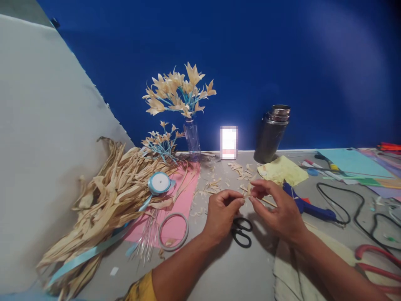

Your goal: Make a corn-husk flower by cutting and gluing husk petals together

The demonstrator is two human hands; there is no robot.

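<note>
My left hand (223, 212) is closed in a pinch on a small pale strip of dried husk (247, 196). From the other side, my right hand (278, 209) has thumb and fingers bent at the strip's far end, their tips close together. Just below the hands lie scissors (240, 229) with black handles, their blades hidden. A thin pale stick (268, 202) shows behind my right hand. Beside that hand rests a blue glue gun (316, 210) with its black cable. Husk scraps (241, 170) are scattered beyond my fingers.
Dried husks (115, 188) are heaped at left, with a blue ribbon spool (159, 183), a tape roll (160, 240) and wires (147, 236). Husk flowers (181, 90) stand in a clear bottle (192, 140). Behind are a lit screen (229, 142) and a dark flask (271, 136); red-handled pliers (376, 251) lie right.
</note>
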